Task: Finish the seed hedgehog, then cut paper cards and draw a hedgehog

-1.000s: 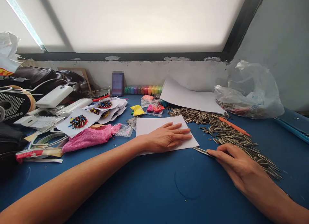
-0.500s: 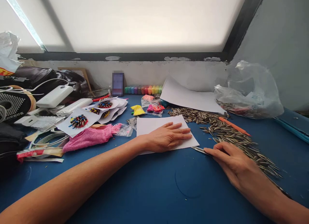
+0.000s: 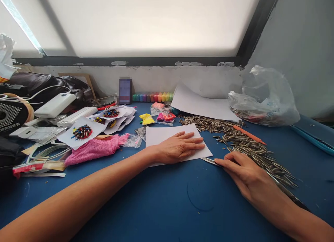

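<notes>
My left hand (image 3: 180, 147) lies flat with fingers spread on a sheet of white paper (image 3: 153, 135), pressing it to the blue table. In my right hand (image 3: 246, 176), thumb and fingers pinch a slim, pointed metal tool (image 3: 210, 161). Its tip reaches the paper's lower right edge, while my fingers hide the rest, so I cannot tell its exact kind. Striped sunflower seeds (image 3: 247, 141) spread in a long pile beyond and beside this hand. Partly behind my right wrist lies a long, dark and silvery object (image 3: 289, 195).
An orange pen-like stick (image 3: 249, 134) rests on the seeds. Behind stand more white sheets (image 3: 203, 104) and a plastic bag (image 3: 266, 102). Coloured clay blocks (image 3: 153, 97) line the wall. To the left are seed-decorated papers (image 3: 82, 132), a pink cloth (image 3: 91, 151) and a white power bank (image 3: 55, 105).
My right hand has shifted slightly left with the metal tool, whose tip is now closer in along the paper's lower edge. My left hand stays on the paper. The view has turned slightly right.
</notes>
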Available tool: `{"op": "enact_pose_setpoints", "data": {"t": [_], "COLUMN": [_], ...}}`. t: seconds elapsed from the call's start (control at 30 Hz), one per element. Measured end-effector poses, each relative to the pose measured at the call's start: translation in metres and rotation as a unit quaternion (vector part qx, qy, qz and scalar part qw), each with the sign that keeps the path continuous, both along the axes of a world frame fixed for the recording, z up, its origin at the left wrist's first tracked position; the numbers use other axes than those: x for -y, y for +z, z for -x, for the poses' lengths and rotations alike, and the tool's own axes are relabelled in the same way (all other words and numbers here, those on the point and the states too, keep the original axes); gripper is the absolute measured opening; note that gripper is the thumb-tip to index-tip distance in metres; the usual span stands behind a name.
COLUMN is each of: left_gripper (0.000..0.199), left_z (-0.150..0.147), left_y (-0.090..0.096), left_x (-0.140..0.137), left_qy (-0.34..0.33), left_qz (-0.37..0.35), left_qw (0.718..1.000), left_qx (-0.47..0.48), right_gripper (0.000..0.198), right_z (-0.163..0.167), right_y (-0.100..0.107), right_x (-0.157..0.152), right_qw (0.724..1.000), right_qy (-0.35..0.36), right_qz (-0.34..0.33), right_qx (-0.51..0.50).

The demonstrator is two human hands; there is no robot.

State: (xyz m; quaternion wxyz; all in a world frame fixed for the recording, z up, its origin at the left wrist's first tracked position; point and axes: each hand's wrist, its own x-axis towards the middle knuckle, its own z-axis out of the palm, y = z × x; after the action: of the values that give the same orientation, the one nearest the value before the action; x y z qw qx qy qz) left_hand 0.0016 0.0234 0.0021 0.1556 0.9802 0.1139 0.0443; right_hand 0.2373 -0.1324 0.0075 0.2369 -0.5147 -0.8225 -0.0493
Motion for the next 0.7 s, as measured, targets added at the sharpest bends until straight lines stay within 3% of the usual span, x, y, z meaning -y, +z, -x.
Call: {"op": "enact_pose_setpoints", "data": {"t": [0.7], "left_gripper": [0.048], "left_z": [0.001], "left_y": [-0.003], "left_x": [-0.002], "left_qy": [-0.005], "left_qz": [0.013], "left_qw": [1.0], "left_qx": [0.011], "right_gripper": [0.029], "right_z": [0.012], "right_y": [0.0], "right_x": [0.0], "right_qw": [1.0], "right_qy": [0.001], "right_qz": [0.023], "right_qx": [-0.006]}}
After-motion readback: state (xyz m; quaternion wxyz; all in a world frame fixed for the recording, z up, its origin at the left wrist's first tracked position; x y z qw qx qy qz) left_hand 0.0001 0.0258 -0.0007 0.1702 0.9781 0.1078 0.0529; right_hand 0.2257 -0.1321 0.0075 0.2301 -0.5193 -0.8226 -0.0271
